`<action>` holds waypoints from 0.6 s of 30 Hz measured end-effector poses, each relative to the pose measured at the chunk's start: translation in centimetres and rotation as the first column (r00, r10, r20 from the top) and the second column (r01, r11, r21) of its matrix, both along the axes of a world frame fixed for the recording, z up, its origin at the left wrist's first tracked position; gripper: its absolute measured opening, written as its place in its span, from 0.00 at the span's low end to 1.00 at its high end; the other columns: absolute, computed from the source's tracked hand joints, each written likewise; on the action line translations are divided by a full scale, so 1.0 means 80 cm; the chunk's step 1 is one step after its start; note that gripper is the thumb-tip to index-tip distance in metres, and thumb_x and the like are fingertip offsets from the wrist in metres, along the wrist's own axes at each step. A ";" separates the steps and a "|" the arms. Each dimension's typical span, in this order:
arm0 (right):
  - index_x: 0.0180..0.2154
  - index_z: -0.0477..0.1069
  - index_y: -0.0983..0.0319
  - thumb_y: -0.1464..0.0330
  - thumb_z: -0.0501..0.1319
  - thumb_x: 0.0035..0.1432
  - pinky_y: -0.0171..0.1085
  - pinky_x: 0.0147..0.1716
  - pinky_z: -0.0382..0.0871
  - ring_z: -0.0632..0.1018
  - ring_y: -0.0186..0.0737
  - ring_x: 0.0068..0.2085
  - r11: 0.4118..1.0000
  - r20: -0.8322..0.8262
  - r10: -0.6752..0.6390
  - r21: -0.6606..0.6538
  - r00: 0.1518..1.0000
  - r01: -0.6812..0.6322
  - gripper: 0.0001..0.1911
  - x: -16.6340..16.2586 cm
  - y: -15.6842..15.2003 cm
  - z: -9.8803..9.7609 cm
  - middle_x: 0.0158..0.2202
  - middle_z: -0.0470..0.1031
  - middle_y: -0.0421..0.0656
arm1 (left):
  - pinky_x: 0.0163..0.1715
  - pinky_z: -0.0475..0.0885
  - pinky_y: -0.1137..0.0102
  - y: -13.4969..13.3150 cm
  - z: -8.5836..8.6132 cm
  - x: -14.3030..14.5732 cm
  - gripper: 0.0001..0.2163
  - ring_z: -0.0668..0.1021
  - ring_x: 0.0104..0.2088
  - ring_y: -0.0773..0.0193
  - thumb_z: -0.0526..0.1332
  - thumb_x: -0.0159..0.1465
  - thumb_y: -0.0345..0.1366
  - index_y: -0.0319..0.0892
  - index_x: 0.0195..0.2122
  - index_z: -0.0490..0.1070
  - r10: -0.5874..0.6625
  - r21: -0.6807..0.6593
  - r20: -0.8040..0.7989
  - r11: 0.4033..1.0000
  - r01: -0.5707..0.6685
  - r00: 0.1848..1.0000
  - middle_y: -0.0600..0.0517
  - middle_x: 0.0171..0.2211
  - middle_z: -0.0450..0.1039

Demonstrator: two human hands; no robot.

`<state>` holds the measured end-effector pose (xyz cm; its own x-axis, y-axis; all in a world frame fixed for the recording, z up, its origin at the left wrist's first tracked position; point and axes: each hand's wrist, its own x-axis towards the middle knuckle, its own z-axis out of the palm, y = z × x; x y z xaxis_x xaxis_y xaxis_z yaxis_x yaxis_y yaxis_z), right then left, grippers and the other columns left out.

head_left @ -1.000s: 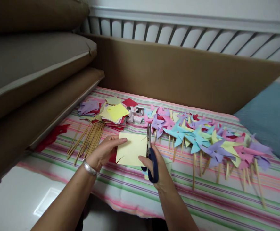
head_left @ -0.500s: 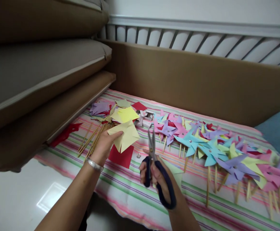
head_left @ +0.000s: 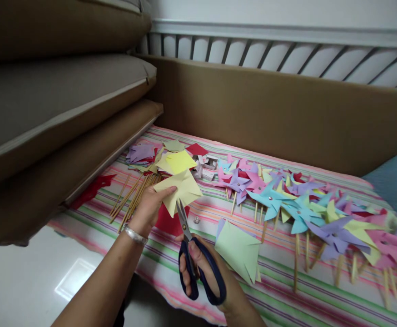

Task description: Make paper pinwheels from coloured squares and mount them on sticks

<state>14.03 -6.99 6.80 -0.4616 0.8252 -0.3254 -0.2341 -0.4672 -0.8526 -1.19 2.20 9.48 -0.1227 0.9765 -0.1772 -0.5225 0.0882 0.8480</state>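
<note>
Between thumb and fingers, my left hand pinches a pale yellow paper square with slits cut in from its corners. My right hand has its fingers through the dark blue handles of the scissors. The blades are slightly parted, and their tips meet the near corner of the square. Under the held paper lies a red paper square, partly covered. A pale green slit square rests on other sheets to the right of my right hand. A small shiny metal piece sits near the scissors.
Finished paper pinwheels on sticks cover the right side of the striped cloth. Wooden sticks, a yellow paper stack, purple sheets and small boxes lie farther back. Brown cushions rise at left.
My right hand has brought the scissors left, from beside the paper to its near corner. The yellow square has turned slightly in my left hand. The pale green square is now uncovered.
</note>
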 end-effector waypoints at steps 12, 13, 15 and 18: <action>0.42 0.62 0.61 0.51 0.58 0.54 0.27 0.14 0.64 0.67 0.26 0.17 0.996 0.109 -0.037 0.088 0.993 0.028 0.23 -0.004 0.005 -0.003 0.22 0.66 0.35 | 0.30 0.73 0.71 0.000 -0.010 0.009 0.18 0.79 0.27 0.62 0.70 0.45 0.31 0.34 0.38 0.75 0.028 -0.049 0.064 0.998 -0.025 0.998 0.45 0.31 0.79; 0.42 0.62 0.61 0.51 0.58 0.54 0.27 0.14 0.64 0.67 0.26 0.17 0.995 0.131 -0.041 0.100 0.991 0.028 0.23 -0.005 0.006 -0.003 0.22 0.66 0.35 | 0.29 0.72 0.71 -0.001 -0.011 0.010 0.18 0.78 0.27 0.62 0.70 0.45 0.32 0.33 0.39 0.75 0.043 -0.053 0.059 0.998 -0.040 0.997 0.45 0.31 0.79; 0.43 0.61 0.61 0.51 0.58 0.53 0.27 0.14 0.64 0.67 0.26 0.17 0.993 0.172 -0.046 0.112 0.984 0.027 0.24 -0.006 0.007 -0.005 0.22 0.66 0.35 | 0.29 0.72 0.71 -0.001 -0.011 0.011 0.19 0.78 0.26 0.63 0.70 0.45 0.32 0.33 0.39 0.75 0.069 -0.054 0.052 0.996 -0.067 0.996 0.45 0.31 0.79; 0.44 0.62 0.61 0.50 0.59 0.51 0.26 0.13 0.62 0.67 0.25 0.17 0.993 0.212 -0.051 0.112 0.976 0.028 0.26 -0.006 0.009 -0.005 0.22 0.65 0.34 | 0.29 0.72 0.71 0.000 -0.010 0.013 0.20 0.78 0.26 0.63 0.70 0.44 0.32 0.32 0.39 0.75 0.096 -0.042 0.052 0.995 -0.094 0.994 0.44 0.32 0.79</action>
